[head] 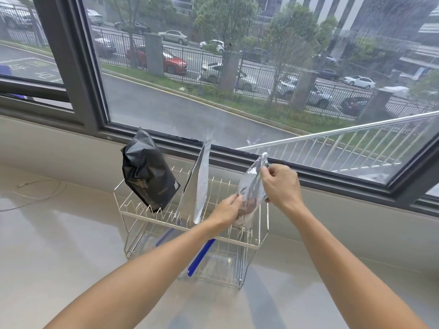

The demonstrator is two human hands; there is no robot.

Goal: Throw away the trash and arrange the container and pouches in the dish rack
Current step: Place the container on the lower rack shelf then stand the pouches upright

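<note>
While 2 pouches already stand in the dish rack (133,211), the black pouch (147,173) at its left end and the white pouch (200,184) mid-rack, both hands grip the silver pouch (250,191) over its right end: left hand (226,211) low, right hand (280,184) pinching the top. A clear container (213,264) lies on the lower tier; no trash shows.

My left hand (226,210) and right hand (280,186) are bare, no rings, watch or gloves; both forearms are uncovered, no sleeve showing anywhere in view.
</note>
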